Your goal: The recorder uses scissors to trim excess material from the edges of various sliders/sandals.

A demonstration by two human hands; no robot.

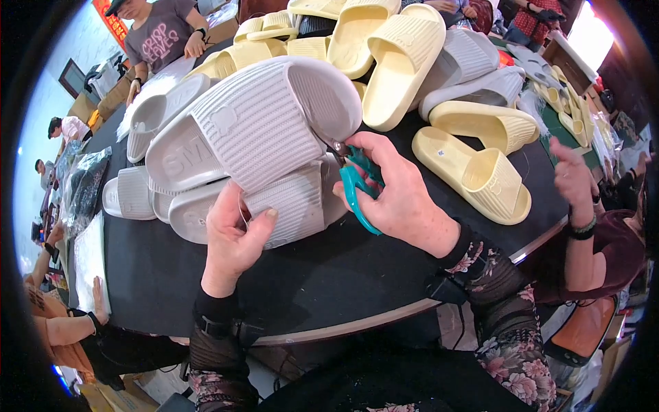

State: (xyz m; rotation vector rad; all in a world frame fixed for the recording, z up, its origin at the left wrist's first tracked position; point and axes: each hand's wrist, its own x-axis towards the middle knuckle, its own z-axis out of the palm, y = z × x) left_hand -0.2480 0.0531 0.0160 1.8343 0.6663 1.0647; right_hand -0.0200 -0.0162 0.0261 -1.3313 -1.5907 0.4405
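A large light-grey slide slipper [254, 130] with a ribbed strap lies tilted over a second grey slipper [292, 209] in front of me. My left hand [235, 230] grips at the lower edge of the upper slipper's strap, its fingertips partly hidden between the two. A thin clear strand shows by my left thumb. My right hand [412, 196] is closed around scissors [355, 189] with teal handles. Their metal blades reach the right edge of the upper slipper's strap; the tips are hard to make out.
Cream slippers [405, 62] are piled at the back, with a cream pair [473, 175] to the right. More grey slippers [130, 196] lie left on the black table [329, 288]. Co-workers [161, 38] stand around it; one person's hand [573, 175] is raised at right.
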